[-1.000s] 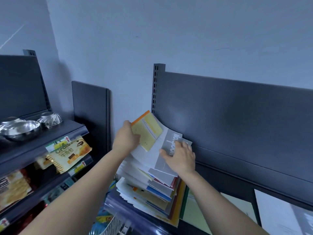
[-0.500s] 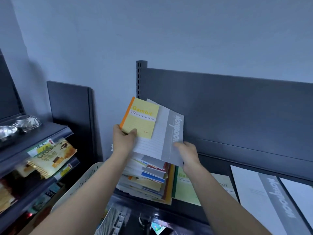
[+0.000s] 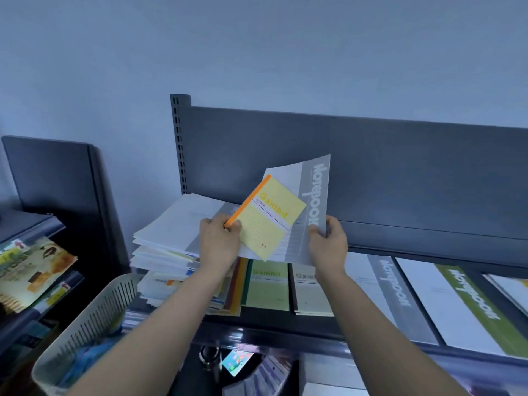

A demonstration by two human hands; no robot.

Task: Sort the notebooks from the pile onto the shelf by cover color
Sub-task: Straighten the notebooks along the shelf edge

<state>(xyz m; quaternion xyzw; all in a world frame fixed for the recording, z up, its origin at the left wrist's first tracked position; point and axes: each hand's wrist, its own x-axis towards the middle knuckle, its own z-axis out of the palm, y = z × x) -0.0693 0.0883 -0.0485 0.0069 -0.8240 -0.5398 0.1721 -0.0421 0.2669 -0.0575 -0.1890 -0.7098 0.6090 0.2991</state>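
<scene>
Nearest me, lower left, a slotted plastic basket [image 3: 85,324] stands below the shelf [image 3: 274,321] edge. Above it, my left hand [image 3: 218,241] pinches the yellow notebook [image 3: 271,215] by the bottom corner of its orange spine. My right hand [image 3: 328,244] has its fingers curled round the lower right corner of the grey notebook [image 3: 313,195]. Both are held off the shelf, tilted, the yellow one lying against the grey one's face.

Risk, in my judgement: each is held by one corner only. The grey cover is thin and already bowed; it could sag or slip free. The pile [image 3: 177,232] to my left is ragged and overhangs; a knock could send it into the basket.

Beyond my hands, flat on the shelf, lie a green notebook [image 3: 268,290], a beige notebook [image 3: 307,295], then larger grey and green ones to the right.

Not determinable: whether my left fingers also support the grey notebook from beneath. My right forearm covers part of the beige cover. No yellow group is visible; the row's right end is cut off.
</scene>
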